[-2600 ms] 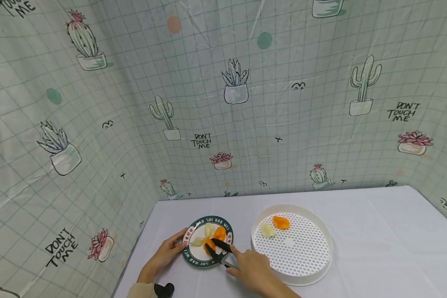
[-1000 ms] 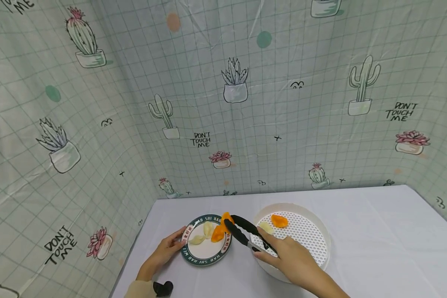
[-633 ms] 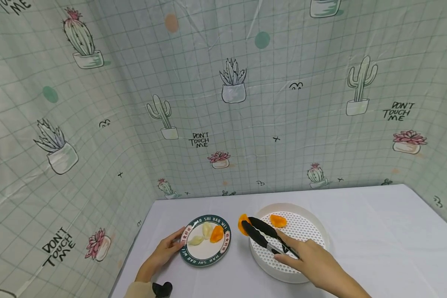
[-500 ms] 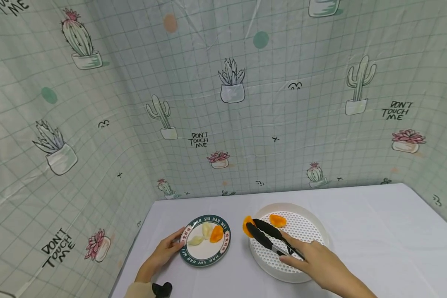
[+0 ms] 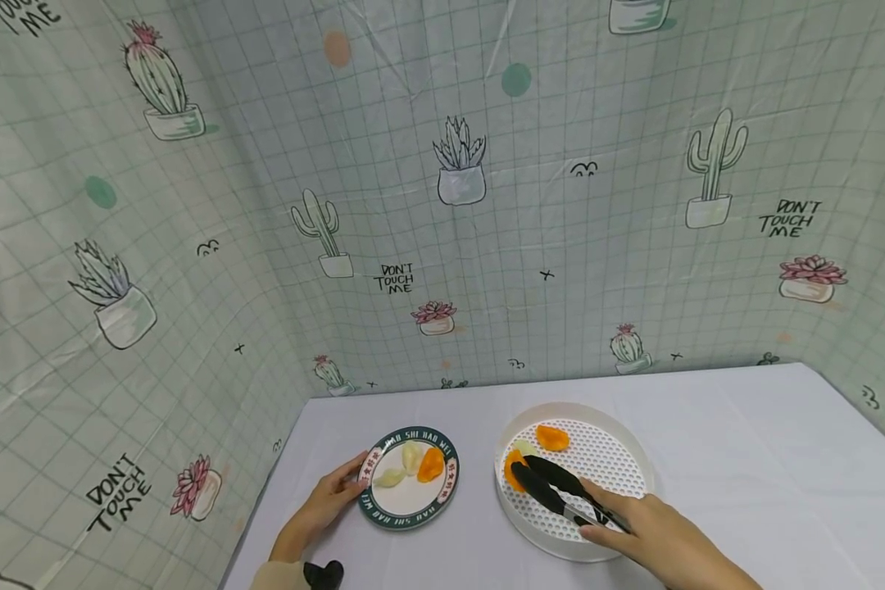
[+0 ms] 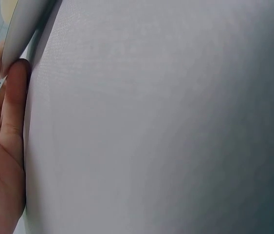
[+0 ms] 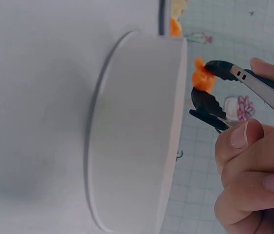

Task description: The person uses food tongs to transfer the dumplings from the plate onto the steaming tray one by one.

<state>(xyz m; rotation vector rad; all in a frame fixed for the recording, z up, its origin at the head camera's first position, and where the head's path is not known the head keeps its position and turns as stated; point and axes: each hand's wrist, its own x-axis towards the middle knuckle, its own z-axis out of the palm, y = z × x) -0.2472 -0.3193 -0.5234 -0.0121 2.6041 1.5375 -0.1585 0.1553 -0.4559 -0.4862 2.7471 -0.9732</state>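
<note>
My right hand holds black-tipped metal tongs above the left part of a round white perforated tray. A glossy, curved orange piece is pinched between the tong tips, also seen over the tray's wall in the right wrist view. My left hand grips the left rim of a green-bordered plate, thumb and fingers on either side of it in the left wrist view. On the plate lie two pale yellow pieces and one orange piece.
Inside the tray, another orange piece lies toward the back, with a pale piece partly hidden behind the held one. A white-covered table bears everything. Cactus-print cloth hangs behind and at the sides.
The tongs took an orange piece from the plate and carried it right, over the tray. Since half a second ago it has come lower and further right. The left hand stayed on the plate.
</note>
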